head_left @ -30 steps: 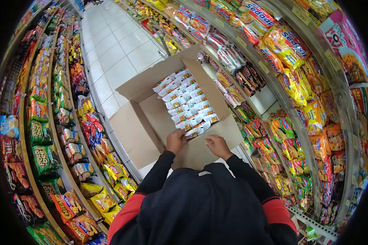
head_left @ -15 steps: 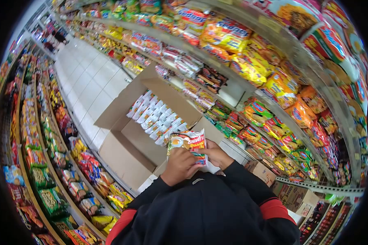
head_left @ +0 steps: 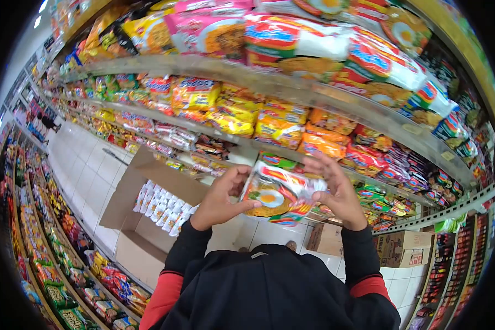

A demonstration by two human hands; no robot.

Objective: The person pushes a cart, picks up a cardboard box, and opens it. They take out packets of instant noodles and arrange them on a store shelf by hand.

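In front of my chest, both hands hold up a pack of instant noodles, white, red and green with a picture of an egg on noodles. My left hand grips its left end, thumb on the front and fingers behind. At the other end is my right hand, its thumb against the wrapper and its fingers raised and blurred. Whether more than one pack is in the hands is hard to tell. Below and to the left, an open cardboard box contains rows of white-edged packs.
Shelves of noodle packs run along the front and right. Larger red-and-white packs fill the upper shelf. Snack shelves line the left side of the tiled aisle. Cardboard cartons stand on the floor at right.
The noodle pack has risen from above the box toward the shelves, with both hands moving up and apart. My view has turned right, so the box appears farther left.
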